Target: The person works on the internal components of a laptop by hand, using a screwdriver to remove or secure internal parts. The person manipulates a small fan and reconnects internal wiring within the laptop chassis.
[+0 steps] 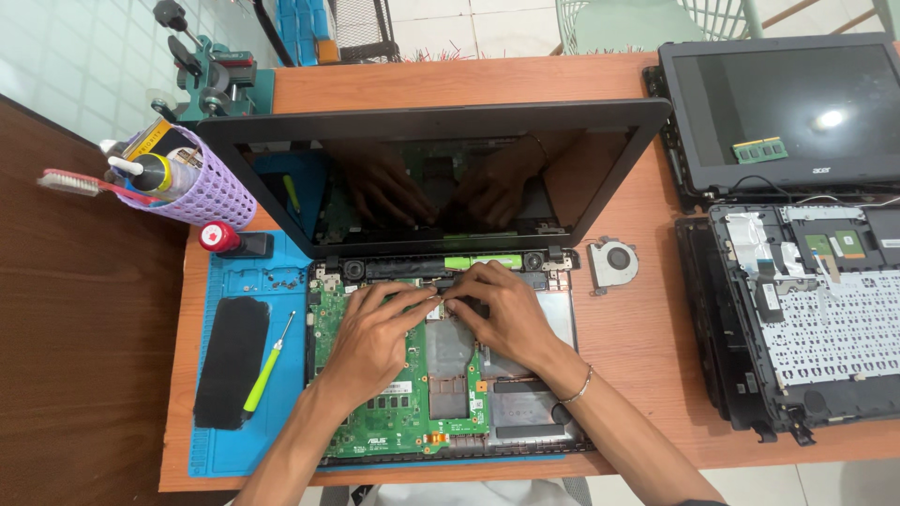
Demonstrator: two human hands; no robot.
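your left hand and right hand met fingertip to fingertip, curled and pinching at a small part i could not make out on the green motherboard beneath them. a loose fan lay right of your right hand; a yellow-handled screwdriver lay left of your left.

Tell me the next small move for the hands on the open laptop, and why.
Probably ease the small part under the fingertips free, gently and straight. Both the left hand and right hand pinch at one spot near the top edge of the green board, just below the hinge; what they grip is too small to tell. The screwdriver lies unused on the blue mat.
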